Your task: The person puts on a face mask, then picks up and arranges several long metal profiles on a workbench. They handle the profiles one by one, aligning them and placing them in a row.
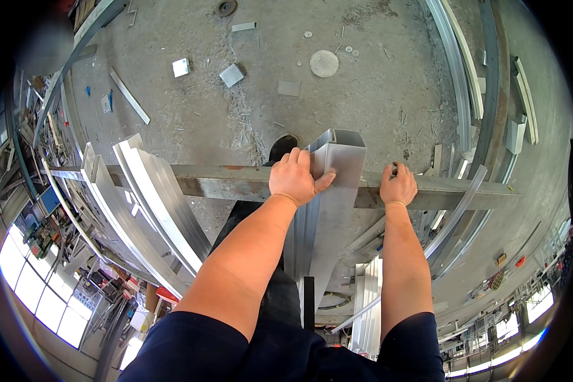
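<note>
My left hand [293, 177] is closed over the left edge of a long silver aluminium profile [339, 184], its thumb lying across the top face. The hollow, box-shaped end of the profile points away from me, and its length runs back toward my body across a rusty steel beam [226, 183]. To the right of the profile, my right hand [398, 184] is at the same beam with its fingers curled. A small dark spot shows between its thumb and finger; what it is I cannot make out.
More aluminium profiles [156, 191] lean over the beam at left. Long bars [455, 70] lie along the right. On the concrete floor are square metal pieces [232, 75], a round disc [325, 63] and scattered shavings. A clear strip [458, 210] crosses the beam's right end.
</note>
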Demonstrator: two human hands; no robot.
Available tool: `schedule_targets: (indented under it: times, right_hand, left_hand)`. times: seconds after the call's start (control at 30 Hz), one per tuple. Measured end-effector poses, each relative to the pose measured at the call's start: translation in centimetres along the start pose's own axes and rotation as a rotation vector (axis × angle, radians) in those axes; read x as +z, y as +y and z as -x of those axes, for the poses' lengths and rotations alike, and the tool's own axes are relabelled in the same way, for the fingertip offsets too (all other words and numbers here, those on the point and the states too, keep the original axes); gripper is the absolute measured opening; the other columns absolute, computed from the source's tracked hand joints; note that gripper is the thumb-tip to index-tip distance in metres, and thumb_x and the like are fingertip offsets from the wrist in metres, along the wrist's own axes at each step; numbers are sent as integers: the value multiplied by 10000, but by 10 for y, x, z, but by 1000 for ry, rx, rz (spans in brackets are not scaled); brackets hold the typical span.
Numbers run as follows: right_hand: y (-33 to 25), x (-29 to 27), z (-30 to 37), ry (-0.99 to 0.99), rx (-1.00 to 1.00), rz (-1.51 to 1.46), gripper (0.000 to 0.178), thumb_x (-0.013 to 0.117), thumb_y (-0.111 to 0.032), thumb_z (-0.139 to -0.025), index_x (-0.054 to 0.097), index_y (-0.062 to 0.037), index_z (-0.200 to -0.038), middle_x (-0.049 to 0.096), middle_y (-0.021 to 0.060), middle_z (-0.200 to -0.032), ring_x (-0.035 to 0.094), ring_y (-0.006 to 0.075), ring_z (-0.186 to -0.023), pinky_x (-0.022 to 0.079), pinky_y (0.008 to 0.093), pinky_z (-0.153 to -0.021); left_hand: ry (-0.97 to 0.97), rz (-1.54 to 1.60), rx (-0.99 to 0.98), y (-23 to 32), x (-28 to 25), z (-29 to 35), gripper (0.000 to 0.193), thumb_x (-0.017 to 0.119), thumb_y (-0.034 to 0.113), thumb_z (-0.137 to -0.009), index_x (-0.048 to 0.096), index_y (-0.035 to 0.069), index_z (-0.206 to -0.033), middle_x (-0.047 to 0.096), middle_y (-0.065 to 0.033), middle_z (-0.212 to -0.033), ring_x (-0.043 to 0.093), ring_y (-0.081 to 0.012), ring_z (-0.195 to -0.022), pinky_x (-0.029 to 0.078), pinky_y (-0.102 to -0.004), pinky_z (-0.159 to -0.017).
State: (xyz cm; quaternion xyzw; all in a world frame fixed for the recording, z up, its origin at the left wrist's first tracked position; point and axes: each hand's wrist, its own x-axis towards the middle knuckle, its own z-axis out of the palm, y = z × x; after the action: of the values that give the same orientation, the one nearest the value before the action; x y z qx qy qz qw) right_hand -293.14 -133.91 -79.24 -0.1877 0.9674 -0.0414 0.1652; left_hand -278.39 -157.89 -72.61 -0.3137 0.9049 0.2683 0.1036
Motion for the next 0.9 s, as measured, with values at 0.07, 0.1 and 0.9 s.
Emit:
schedule_targets:
  times: [0.07,0.1,0.9]
  right_hand:
    - [1,1,0,1,-1,0,279,646,-332,-863,713,-95,-994,695,53,-863,655,280,-831,504,426,-740]
    - [1,1,0,-2,1,0,278,646,-333,-863,713,-97,-995,695,51,-862,655,279,-832,504,426,-741]
    - [-1,0,0,-6,4,-4,280,634,-337,-870,713,-101,-998,696,53,-864,650,285,-836,499,434,-750]
  left_hand:
    - [17,1,8,0,1,0,640,664,670,-780,565,45,-876,533,-77,-826,598,-292,-771,501,-412,-617]
    - [21,3,11,-1,1,0,641,663,671,-781,563,45,-873,532,-78,-824,596,-293,-768,500,-413,-615]
    - [8,15,1,-1,0,0,656,651,690,-779,556,46,-863,526,-76,-812,591,-291,-760,498,-410,-620]
